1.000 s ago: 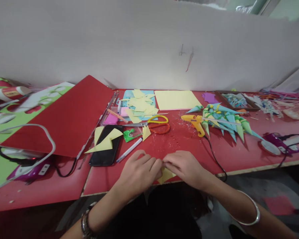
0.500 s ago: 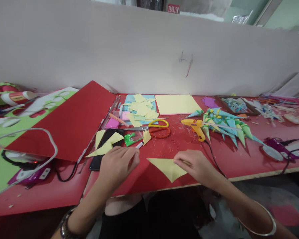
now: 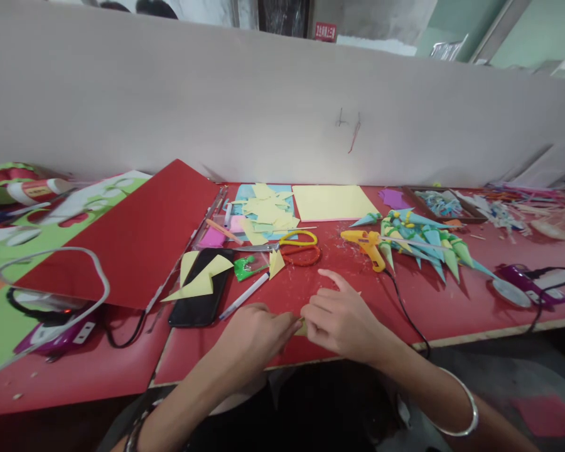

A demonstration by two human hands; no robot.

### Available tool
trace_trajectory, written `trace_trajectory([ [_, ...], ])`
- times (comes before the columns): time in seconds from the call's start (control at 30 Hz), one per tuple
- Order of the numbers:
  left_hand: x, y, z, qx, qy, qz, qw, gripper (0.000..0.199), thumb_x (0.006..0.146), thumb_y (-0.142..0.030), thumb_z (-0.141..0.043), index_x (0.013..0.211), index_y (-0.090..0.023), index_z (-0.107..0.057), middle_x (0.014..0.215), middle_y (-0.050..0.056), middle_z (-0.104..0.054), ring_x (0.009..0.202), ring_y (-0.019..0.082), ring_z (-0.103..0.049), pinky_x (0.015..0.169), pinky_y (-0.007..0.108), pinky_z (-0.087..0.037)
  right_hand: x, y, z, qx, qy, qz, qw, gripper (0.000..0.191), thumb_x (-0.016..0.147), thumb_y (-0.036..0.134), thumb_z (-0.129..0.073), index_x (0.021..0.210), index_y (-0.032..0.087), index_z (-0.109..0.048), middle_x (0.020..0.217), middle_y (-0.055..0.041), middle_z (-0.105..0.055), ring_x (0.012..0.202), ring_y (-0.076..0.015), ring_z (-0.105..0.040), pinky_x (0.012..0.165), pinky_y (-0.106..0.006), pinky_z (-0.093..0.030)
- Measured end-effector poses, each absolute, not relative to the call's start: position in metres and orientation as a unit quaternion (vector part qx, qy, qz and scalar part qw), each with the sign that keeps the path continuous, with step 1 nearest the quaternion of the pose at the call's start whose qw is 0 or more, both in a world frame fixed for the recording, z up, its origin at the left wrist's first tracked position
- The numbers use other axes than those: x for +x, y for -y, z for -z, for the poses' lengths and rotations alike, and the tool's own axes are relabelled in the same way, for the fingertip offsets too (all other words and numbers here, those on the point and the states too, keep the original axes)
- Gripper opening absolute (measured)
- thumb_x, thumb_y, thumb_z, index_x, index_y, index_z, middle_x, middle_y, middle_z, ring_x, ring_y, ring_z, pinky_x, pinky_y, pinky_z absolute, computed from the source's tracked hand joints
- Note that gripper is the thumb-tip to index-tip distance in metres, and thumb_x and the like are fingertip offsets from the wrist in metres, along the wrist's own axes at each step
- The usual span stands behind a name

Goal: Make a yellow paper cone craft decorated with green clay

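Observation:
Close together at the table's front edge, my two hands work on a small piece of yellow paper, mostly hidden behind my fingers. My left hand pinches its left side with thumb and fingers. Curled against the other side is my right hand, one finger sticking up and away from the paper. Left of my hands, a capped pen lies beside a black phone with cut yellow paper pieces on top. Scissors with yellow and red handles lie just beyond.
An orange glue gun rests next to a pile of blue and green paper cones. Yellow scraps and a yellow sheet lie by the white partition. At left are a red folder and a purple power strip with cables.
My left hand has moved right and down onto the yellow paper. My right hand has shifted left to meet it, and the triangular piece now shows only as a sliver between them.

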State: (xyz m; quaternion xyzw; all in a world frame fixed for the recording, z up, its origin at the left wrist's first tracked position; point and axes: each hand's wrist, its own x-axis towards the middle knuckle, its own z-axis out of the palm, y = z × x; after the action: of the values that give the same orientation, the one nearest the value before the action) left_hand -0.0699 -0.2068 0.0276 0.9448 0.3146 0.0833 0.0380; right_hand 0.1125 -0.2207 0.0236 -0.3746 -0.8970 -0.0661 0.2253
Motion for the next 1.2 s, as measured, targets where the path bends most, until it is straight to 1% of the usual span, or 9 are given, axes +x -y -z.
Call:
trace_trajectory([
  [0.17, -0.073, 0.208, -0.035, 0.934, -0.34, -0.096, 0.051, 0.044, 0.09, -0.027, -0.024, 0.057, -0.017, -0.052, 0.042, -0.001, -0.053, 0.039, 0.011, -0.048, 0.043, 0.021, -0.027, 0.117, 0.216, -0.019, -0.382, 0.881, 0.049, 0.276, 0.019, 0.074, 0.014, -0.042, 0.059, 0.02, -0.051, 0.048, 0.0067, -0.046, 0.05, -0.0085, -0.039, 0.095, -0.034, -0.027],
  [0.47, -0.091, 0.196, -0.043, 0.907, -0.407, -0.032, 0.102, 0.043, 0.089, -0.028, -0.03, 0.055, -0.018, -0.054, 0.047, 0.0, -0.059, 0.047, 0.013, -0.056, 0.048, 0.021, -0.029, 0.159, 0.205, -0.013, -0.473, 0.822, 0.058, 0.312, 0.019, 0.075, 0.011, -0.043, 0.062, 0.02, -0.054, 0.052, 0.0045, -0.055, 0.05, -0.0094, -0.044, 0.088, -0.034, -0.034],
  [0.63, -0.088, 0.191, -0.043, 0.906, -0.412, -0.02, 0.1, 0.045, 0.09, -0.03, -0.029, 0.054, -0.017, -0.054, 0.046, -0.001, -0.057, 0.043, 0.013, -0.053, 0.045, 0.022, -0.026, 0.155, 0.203, -0.019, -0.473, 0.8, 0.049, 0.366, 0.014, 0.08, 0.018, -0.046, 0.087, 0.018, -0.058, 0.078, -0.0039, -0.063, 0.076, -0.016, -0.054, 0.083, -0.033, -0.038],
  [0.7, -0.084, 0.191, -0.044, 0.906, -0.415, -0.008, 0.085, 0.044, 0.09, -0.028, -0.029, 0.056, -0.017, -0.054, 0.045, -0.001, -0.056, 0.041, 0.013, -0.052, 0.043, 0.023, -0.023, 0.145, 0.203, -0.021, -0.439, 0.84, 0.022, 0.319, 0.016, 0.082, 0.024, -0.048, 0.094, 0.02, -0.057, 0.089, -0.004, -0.062, 0.084, -0.0161, -0.054, 0.09, -0.035, -0.034],
  [0.83, -0.085, 0.187, -0.047, 0.907, -0.41, -0.012, 0.095, 0.042, 0.089, -0.027, -0.028, 0.059, -0.017, -0.056, 0.047, -0.001, -0.058, 0.043, 0.013, -0.053, 0.044, 0.022, -0.023, 0.135, 0.197, -0.019, -0.42, 0.866, -0.027, 0.269, 0.022, 0.088, 0.023, -0.041, 0.076, 0.022, -0.059, 0.078, 0.0026, -0.062, 0.075, -0.0112, -0.053, 0.101, -0.041, -0.017],
  [0.93, -0.098, 0.178, -0.051, 0.877, -0.464, -0.035, 0.118, 0.043, 0.088, -0.03, -0.028, 0.061, -0.018, -0.058, 0.047, -0.001, -0.057, 0.044, 0.013, -0.051, 0.046, 0.022, -0.027, 0.142, 0.189, -0.017, -0.422, 0.856, -0.087, 0.286, 0.022, 0.088, 0.022, -0.04, 0.075, 0.02, -0.058, 0.077, 0.0019, -0.062, 0.075, -0.0113, -0.053, 0.1, -0.041, -0.016],
  [1.07, -0.108, 0.166, -0.047, 0.78, -0.569, -0.131, 0.227, 0.043, 0.087, -0.038, -0.026, 0.091, -0.017, -0.063, 0.05, 0.0, -0.058, 0.046, 0.013, -0.051, 0.048, 0.022, -0.032, 0.149, 0.176, -0.009, -0.473, 0.756, -0.237, 0.385, 0.022, 0.085, 0.027, -0.043, 0.072, 0.018, -0.057, 0.07, -0.0002, -0.058, 0.067, -0.0126, -0.051, 0.082, -0.032, -0.035],
  [1.13, -0.103, 0.16, -0.038, 0.736, -0.544, -0.224, 0.334, 0.044, 0.086, -0.042, -0.027, 0.101, -0.017, -0.061, 0.063, 0.002, -0.063, 0.051, 0.013, -0.052, 0.052, 0.023, -0.038, 0.143, 0.169, -0.001, -0.488, 0.644, -0.382, 0.449, 0.021, 0.082, 0.033, -0.047, 0.072, 0.018, -0.056, 0.066, 0.0008, -0.055, 0.063, -0.0124, -0.049, 0.064, -0.025, -0.038],
  [1.2, -0.093, 0.154, -0.024, 0.693, -0.478, -0.304, 0.447, 0.044, 0.081, -0.045, -0.04, 0.116, -0.02, -0.051, 0.094, 0.005, -0.064, 0.063, 0.013, -0.056, 0.063, 0.024, -0.044, 0.131, 0.163, 0.008, -0.454, 0.513, -0.541, 0.488, 0.02, 0.076, 0.038, -0.054, 0.071, 0.019, -0.056, 0.065, 0.0025, -0.053, 0.06, -0.0111, -0.047, 0.058, -0.023, -0.037],
])
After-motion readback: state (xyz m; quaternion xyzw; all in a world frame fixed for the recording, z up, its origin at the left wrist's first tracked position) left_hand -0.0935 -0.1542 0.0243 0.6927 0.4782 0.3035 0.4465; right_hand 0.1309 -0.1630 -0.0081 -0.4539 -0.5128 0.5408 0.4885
